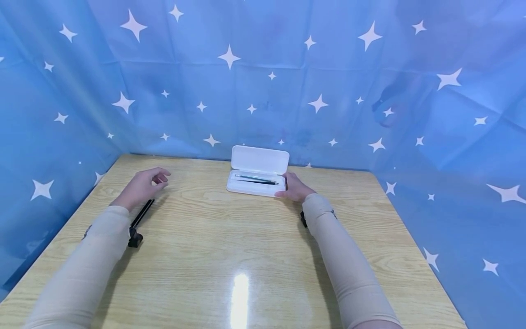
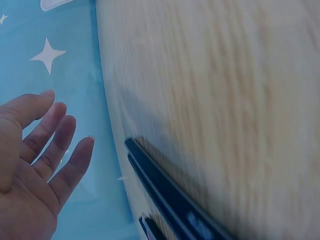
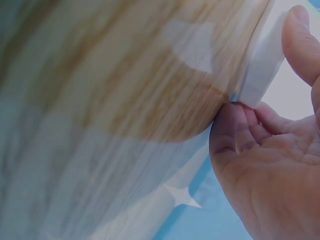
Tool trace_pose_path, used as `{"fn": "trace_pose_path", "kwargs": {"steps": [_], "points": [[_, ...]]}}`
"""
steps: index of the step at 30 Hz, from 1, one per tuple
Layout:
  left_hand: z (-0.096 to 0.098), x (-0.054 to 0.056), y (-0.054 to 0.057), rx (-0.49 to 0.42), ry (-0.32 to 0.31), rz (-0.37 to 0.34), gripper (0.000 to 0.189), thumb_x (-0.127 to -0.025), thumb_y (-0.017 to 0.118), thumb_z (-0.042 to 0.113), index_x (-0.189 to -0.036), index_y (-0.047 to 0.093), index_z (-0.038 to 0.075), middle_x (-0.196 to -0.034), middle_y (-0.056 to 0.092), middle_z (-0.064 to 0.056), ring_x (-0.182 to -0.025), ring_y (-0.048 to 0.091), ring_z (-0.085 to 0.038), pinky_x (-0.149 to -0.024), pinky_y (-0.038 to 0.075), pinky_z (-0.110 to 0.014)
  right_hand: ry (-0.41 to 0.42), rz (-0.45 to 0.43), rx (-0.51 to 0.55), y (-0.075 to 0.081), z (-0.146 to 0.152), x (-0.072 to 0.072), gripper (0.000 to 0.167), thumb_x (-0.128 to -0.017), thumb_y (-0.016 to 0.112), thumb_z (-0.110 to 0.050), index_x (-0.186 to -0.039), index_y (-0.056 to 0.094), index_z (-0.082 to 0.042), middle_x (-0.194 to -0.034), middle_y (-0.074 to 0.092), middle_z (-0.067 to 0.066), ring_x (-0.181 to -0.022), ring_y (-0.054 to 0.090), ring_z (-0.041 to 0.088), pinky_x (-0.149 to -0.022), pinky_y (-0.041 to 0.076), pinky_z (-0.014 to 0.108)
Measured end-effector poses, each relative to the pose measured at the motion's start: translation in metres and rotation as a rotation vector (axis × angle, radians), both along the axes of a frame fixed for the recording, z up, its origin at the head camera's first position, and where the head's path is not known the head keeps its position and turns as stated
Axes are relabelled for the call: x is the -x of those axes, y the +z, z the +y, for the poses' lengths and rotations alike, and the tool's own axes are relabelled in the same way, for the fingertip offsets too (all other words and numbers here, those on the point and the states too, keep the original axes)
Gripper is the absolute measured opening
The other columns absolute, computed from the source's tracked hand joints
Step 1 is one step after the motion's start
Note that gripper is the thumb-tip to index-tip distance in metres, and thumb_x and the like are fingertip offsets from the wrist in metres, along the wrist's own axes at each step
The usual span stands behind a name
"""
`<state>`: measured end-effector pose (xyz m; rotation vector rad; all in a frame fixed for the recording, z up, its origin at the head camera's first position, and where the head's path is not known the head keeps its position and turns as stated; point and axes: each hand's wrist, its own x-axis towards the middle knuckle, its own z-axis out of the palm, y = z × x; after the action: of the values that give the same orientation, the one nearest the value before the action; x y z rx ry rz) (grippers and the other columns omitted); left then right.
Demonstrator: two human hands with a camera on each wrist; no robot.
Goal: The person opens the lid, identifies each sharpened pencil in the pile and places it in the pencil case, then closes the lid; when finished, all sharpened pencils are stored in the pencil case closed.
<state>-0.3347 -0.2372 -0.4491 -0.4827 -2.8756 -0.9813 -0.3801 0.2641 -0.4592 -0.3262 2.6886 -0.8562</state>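
While the white case point(image 1: 260, 160) sits near the table's point(image 1: 193, 237) back edge, head alone shows two pencil-like sticks point(image 1: 256, 178) inside, wood spanning leftward | left wrist: left hand's point(image 2: 30, 185) fingers apart | right wrist: right hand point(image 3: 275, 160) clamped on case end

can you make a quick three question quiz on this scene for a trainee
1. Multiple choice: which hand's grip is on the white case? a) left only b) right only c) both
2. True or false: the white case is closed.
3. Short answer: what lies inside the white case?

Key:
1. b, the right hand holds its end.
2. False, the lid stands open.
3. Slim pencil-like items.
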Motion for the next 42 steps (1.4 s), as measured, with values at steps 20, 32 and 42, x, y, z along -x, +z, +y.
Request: {"fn": "trace_pose_path", "kwargs": {"steps": [20,32,42], "points": [[-0.038,-0.021,0.002,0.030,0.076,-0.088,0.035,-0.102,0.060,0.012,-0.133,0.057,-0.005,-0.112,0.066,-0.025,-0.104,0.064,-0.042,-0.077,0.056,-0.046,-0.009,0.005,-0.049,-0.003,0.000,0.002,0.080,-0.097,0.072,-0.033,-0.152,0.027,0.003,-0.152,0.032,0.023,-0.141,0.035,0.036,-0.118,0.030,0.050],[-0.059,-0.028,0.001,0.062,0.092,-0.112,0.037,-0.103,0.058,0.015,-0.132,0.057,-0.008,-0.117,0.064,-0.031,-0.109,0.060,-0.049,-0.084,0.053,-0.057,-0.004,-0.007,-0.038,-0.003,-0.002,0.004,0.082,-0.098,0.070,-0.031,-0.154,0.023,0.002,-0.153,0.028,0.024,-0.144,0.032,0.037,-0.117,0.030,0.050],[-0.059,-0.033,0.001,0.008,0.095,-0.184,0.039,-0.103,0.058,0.015,-0.133,0.053,-0.010,-0.118,0.062,-0.033,-0.085,0.069,-0.031,-0.069,0.059,-0.041,-0.001,-0.004,-0.046,-0.002,-0.003,0.002,0.083,-0.098,0.069,-0.034,-0.155,0.021,0.003,-0.155,0.027,0.025,-0.146,0.029,0.038,-0.118,0.029,0.051]]}}
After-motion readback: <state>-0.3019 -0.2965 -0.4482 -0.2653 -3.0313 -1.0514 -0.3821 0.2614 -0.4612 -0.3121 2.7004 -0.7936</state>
